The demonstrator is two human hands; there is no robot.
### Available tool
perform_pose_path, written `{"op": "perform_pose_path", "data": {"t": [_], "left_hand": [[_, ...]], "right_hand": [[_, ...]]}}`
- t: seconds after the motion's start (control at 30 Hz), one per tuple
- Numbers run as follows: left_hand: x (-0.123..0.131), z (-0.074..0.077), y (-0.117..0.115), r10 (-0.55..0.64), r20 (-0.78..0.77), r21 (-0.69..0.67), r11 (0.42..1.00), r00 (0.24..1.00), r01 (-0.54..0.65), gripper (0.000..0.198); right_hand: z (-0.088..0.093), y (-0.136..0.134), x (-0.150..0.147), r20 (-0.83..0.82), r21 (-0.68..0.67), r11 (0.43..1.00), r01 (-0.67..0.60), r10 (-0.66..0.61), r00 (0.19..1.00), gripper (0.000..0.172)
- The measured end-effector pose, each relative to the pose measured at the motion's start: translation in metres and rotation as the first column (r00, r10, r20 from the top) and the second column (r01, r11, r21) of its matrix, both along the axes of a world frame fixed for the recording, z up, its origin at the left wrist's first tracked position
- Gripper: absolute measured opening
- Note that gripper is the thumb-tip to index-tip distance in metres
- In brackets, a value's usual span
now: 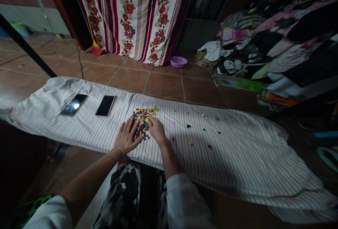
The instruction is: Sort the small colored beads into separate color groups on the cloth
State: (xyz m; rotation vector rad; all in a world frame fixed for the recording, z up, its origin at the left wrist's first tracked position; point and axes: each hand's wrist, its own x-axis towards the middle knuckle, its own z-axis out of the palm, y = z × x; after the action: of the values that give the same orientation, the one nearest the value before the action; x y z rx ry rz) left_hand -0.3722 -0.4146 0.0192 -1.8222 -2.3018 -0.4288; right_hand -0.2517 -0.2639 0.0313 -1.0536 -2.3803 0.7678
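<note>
Biggest first: the striped cloth point(250, 151) runs crosswise in front of you, its length left to right, wrinkled at both ends.

Your left hand point(126, 139): palm down, opened out, fingers fanned, thumb well out to the side. Nothing visible in its grip. Fingertips rest on the left edge of the pile, thumb at its near end, so it lies alongside like a fence.

Your right hand point(156, 129): fingers curled, thumb and index drawn together at the pile's right side. Can't tell if a piece is pinched there; too small at this range.

Pile of coloured pieces point(142, 119): sits between your two hands, both touching it. Long axis looks to run away from you, with a small spur at the far right corner. From your right fingertips the bulk lies leftward, so that's the relation that matters: neither hand is clearly nearer, but your right has the pinch posture.

Two phones, the dark phone point(105, 106) and the shiny phone point(74, 104), lie flat left of the pile, well apart from your left hand.

Smallest: separate spots dot the cloth on the right, past your right hand: black pieces point(188, 126), yellow piece point(190, 144), dark blue piece point(209, 146), red piece point(173, 139) nearest your wrist.
</note>
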Motion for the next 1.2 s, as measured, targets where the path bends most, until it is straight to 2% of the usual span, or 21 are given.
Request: {"op": "perform_pose_path", "data": {"t": [0.13,0.23,0.37,0.57,0.73,0.97,1.07,1.2], "left_hand": [[0.000,-0.003,0.002,0.035,0.014,0.004,0.999,0.999,-0.035,0.070],[0.000,-0.004,0.003,0.057,0.010,0.001,0.998,0.998,-0.057,0.065],[0.002,-0.003,0.003,0.065,-0.001,-0.013,0.998,0.998,-0.065,0.063],[0.002,-0.002,0.004,0.072,0.004,-0.026,0.997,0.997,-0.072,0.061],[0.001,0.000,0.004,0.068,0.010,-0.023,0.997,0.998,-0.068,0.061],[0.001,0.000,0.003,0.065,0.008,-0.012,0.998,0.998,-0.065,0.060],[0.002,0.000,0.003,0.065,0.007,-0.008,0.998,0.998,-0.065,0.060],[0.002,0.002,0.003,0.071,-0.004,-0.019,0.997,0.997,-0.072,0.059]], "right_hand": [[0.000,0.003,-0.002,-0.067,-0.017,0.999,-0.043,0.042,0.997,0.035],[0.001,0.007,0.000,-0.085,-0.008,1.000,0.027,-0.028,0.996,0.036],[-0.001,0.013,0.003,-0.031,0.030,0.984,0.174,-0.173,0.984,0.037],[-0.002,0.017,-0.001,0.101,0.041,0.982,0.186,-0.189,0.977,0.042],[-0.002,0.014,-0.005,0.066,0.062,0.988,0.144,-0.148,0.987,0.038],[-0.002,0.015,-0.001,-0.020,0.007,1.000,0.006,-0.006,1.000,0.039],[-0.001,0.019,0.001,-0.032,0.018,0.995,0.095,-0.095,0.995,0.038],[0.001,0.023,0.001,0.031,0.026,0.971,0.238,-0.239,0.970,0.038]]}}
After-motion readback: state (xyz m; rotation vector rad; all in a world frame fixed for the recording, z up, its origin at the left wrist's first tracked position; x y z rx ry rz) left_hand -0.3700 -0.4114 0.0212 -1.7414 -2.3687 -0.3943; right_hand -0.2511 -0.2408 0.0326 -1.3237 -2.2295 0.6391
